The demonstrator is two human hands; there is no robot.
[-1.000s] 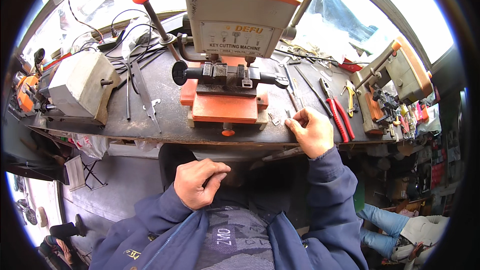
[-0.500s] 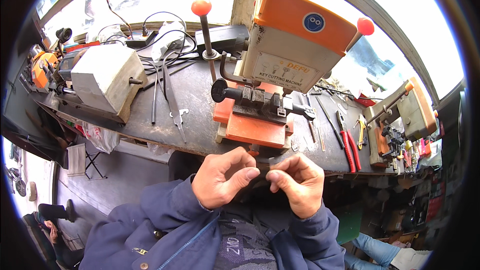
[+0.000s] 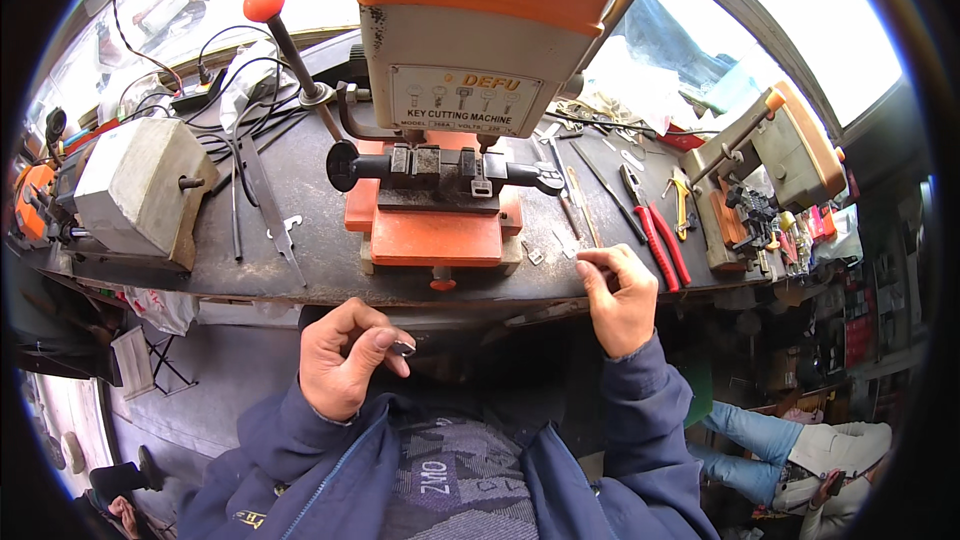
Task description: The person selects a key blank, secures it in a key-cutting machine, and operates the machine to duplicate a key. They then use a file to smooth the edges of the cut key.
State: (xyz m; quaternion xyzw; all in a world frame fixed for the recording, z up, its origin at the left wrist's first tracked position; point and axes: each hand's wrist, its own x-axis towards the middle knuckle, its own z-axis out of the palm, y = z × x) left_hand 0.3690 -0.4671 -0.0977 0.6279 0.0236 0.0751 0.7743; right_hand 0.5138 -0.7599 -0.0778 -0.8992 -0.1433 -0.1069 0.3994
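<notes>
The left hand had parted from the right hand, so it alone pinched the small metal workpiece. Right fingers curled by the workbench, grip unclear.

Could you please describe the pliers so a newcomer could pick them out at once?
Find the big orange-and-grey machine in the middle of the bench. To its right, just beyond the right hand, lie the pliers, handles toward the front edge. Their two long red handles set them apart from the thin dark rod on their left.
</notes>
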